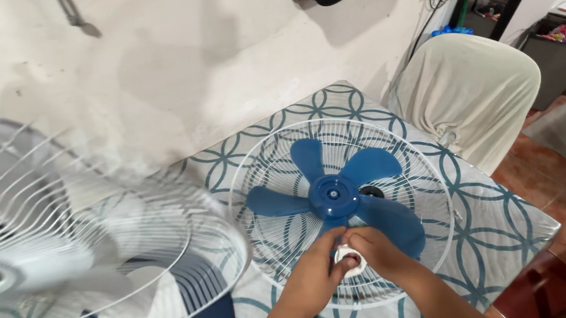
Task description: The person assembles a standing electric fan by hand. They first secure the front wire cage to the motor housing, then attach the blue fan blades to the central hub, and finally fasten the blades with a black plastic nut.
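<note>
Both hands, left hand (pixel 316 272) and right hand (pixel 377 251), are gripping a small white ring-shaped cap (pixel 349 257) just below the blue fan blade (pixel 336 192) lying in the white wire grille (pixel 422 161).

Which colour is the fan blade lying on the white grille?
Blue, as the head view shows: the fan blade lies on the white grille.

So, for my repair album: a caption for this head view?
Both hands grip a small white ring over a blue fan blade lying in a white grille.
</note>
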